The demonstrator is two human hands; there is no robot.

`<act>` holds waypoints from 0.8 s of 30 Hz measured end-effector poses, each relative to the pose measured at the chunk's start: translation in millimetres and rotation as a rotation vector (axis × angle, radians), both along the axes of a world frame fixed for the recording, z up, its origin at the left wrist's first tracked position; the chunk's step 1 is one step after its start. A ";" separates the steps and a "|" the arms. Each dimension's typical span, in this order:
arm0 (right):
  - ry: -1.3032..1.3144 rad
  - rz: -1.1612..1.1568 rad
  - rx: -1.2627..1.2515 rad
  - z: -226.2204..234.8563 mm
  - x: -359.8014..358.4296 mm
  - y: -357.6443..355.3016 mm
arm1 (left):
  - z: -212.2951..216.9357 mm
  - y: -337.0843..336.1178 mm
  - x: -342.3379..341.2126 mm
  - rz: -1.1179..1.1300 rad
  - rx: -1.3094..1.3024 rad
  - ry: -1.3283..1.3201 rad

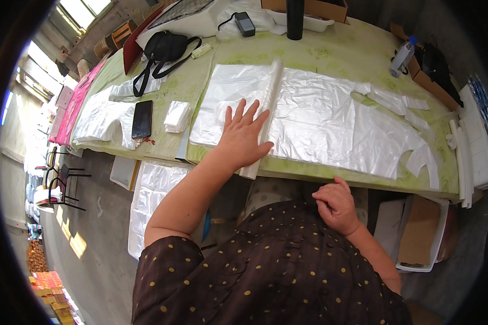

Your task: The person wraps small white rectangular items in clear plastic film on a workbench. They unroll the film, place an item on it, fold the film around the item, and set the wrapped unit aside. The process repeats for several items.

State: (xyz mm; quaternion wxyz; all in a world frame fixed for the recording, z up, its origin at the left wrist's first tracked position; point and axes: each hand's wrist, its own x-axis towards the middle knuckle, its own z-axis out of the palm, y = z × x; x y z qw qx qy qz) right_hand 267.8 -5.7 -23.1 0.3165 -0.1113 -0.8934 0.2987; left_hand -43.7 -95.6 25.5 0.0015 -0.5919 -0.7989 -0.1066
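Note:
My left hand lies palm down with fingers spread on a stack of thin clear plastic bags. Just beside its fingertips and thumb runs a whitish rolled length of plastic, reaching from the back of the stack to the table's front edge. To the right, clear plastic bags with cut-out handles are spread flat, their handles pointing right. My right hand hovers near the table's front edge, fingers loosely curled in, with nothing visible in them.
On the green patterned tablecloth are a black phone, a small white folded stack, a black pouch, a dark cylinder and a water bottle. More plastic bags lie left. A white bin stands below right.

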 end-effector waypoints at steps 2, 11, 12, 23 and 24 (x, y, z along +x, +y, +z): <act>0.011 -0.014 0.004 -4.2 4.5 0.0 | 1.2 -3.9 -3.4 0.040 0.047 0.019; 0.040 -0.020 -0.014 -4.0 2.7 -0.4 | -2.8 -42.8 -38.9 0.224 0.091 0.045; 0.044 -0.028 -0.014 -4.8 2.7 -0.4 | 1.0 -44.8 -37.0 0.245 0.076 0.080; 0.053 -0.001 -0.029 -9.3 6.5 0.1 | 7.2 -44.8 -43.7 0.257 0.198 0.127; 0.051 0.010 -0.030 -7.7 6.8 0.1 | 8.9 -42.7 -41.5 0.155 0.274 0.144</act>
